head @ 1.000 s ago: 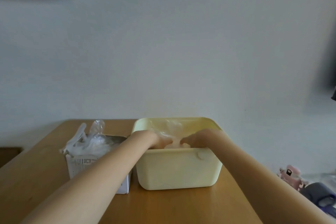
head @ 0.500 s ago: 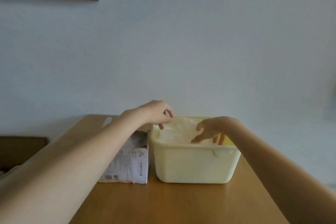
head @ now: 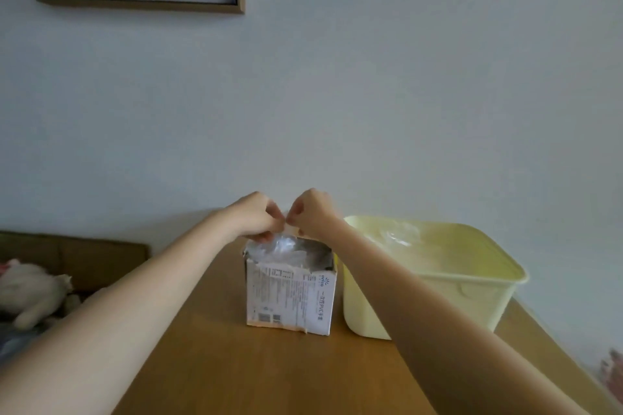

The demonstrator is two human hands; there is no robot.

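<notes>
Clear plastic bunches in the mouth of the torn white carton, which stands on the wooden bench just left of the pale yellow tub. The left grip and right grip meet above the carton, both clenched on the plastic's top edge, and the curled fingers hide the pinched part. Whether it is a glove or a bag cannot be told. More film lies blurred inside the tub, whose near corner the right forearm covers.

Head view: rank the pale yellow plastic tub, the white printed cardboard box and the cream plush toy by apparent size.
1. Pale yellow plastic tub.
2. White printed cardboard box.
3. Cream plush toy, though the left edge cuts it off.
</notes>
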